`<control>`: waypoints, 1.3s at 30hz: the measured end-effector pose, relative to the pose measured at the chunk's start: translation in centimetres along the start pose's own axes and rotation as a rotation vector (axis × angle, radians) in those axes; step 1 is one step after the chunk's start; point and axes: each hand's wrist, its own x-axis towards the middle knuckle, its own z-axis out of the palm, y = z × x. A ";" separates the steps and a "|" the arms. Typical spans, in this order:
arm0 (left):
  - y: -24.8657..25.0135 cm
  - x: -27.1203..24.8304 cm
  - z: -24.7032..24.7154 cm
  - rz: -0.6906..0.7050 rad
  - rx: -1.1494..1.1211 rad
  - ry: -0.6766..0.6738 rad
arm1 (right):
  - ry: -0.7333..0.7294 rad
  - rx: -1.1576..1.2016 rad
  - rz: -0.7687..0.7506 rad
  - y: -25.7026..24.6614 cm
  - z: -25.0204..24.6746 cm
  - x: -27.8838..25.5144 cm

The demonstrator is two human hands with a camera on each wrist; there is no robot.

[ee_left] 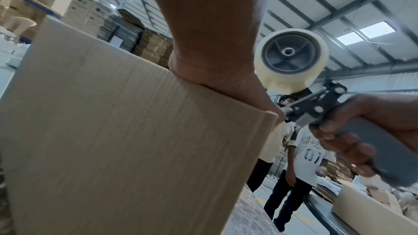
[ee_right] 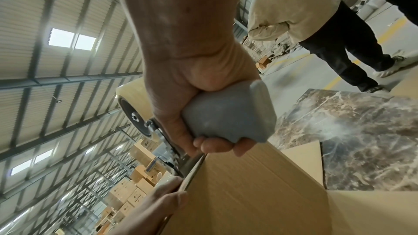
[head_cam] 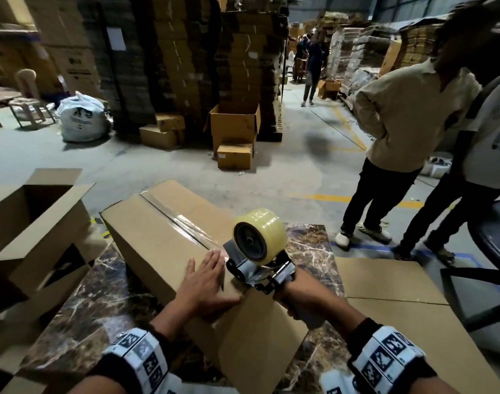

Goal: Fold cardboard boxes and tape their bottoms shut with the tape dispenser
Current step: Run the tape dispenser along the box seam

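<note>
A long brown cardboard box (head_cam: 163, 240) lies bottom-up on the marble table (head_cam: 101, 305), with clear tape running along its centre seam. My left hand (head_cam: 206, 280) presses flat on the box near its closest end, fingers straight. The tape dispenser (head_cam: 260, 248), with its pale yellow roll, sits at the near end of the seam. My right hand (head_cam: 294, 297) grips its grey handle (ee_right: 228, 115). In the left wrist view the box side (ee_left: 126, 142) fills the frame, with the roll (ee_left: 291, 62) to its right.
An open box (head_cam: 32, 220) stands at the left of the table, and flat cardboard sheets (head_cam: 391, 282) lie at the right. Two people (head_cam: 405, 132) stand close at the right. Stacks of boxes (head_cam: 186, 61) rise beyond the floor.
</note>
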 end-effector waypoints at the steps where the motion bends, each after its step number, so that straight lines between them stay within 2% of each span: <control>1: 0.0 0.1 0.0 -0.003 -0.002 -0.006 | -0.001 0.012 0.003 0.5 -0.5 -0.6; 7: 0.7 -0.2 -0.3 0.007 0.029 -0.024 | -0.035 0.154 -0.006 4.6 -2.3 -3.2; 13: 1.3 -0.5 -0.3 0.210 0.077 -0.019 | 0.010 0.145 -0.041 4.8 -1.3 -3.3; 18: 1.4 -0.4 -0.2 0.230 0.118 -0.033 | 0.011 0.146 -0.101 5.5 -1.2 -3.7; 21: 1.1 -0.2 -0.1 0.241 0.086 -0.033 | -0.009 0.226 -0.123 6.7 -2.0 -4.0; 26: 1.0 -0.4 0.2 0.238 0.029 -0.015 | 0.049 0.084 -0.043 9.9 -3.3 -5.8; 32: 1.1 -0.4 0.5 0.256 -0.003 0.007 | 0.097 0.088 -0.081 10.5 -0.2 -3.4; 36: 0.9 -0.4 0.3 0.234 -0.009 0.006 | -0.024 0.032 0.078 13.9 1.5 0.2; 39: 1.1 -0.6 0.2 0.228 -0.017 0.011 | -0.008 0.071 0.188 15.5 2.1 -0.3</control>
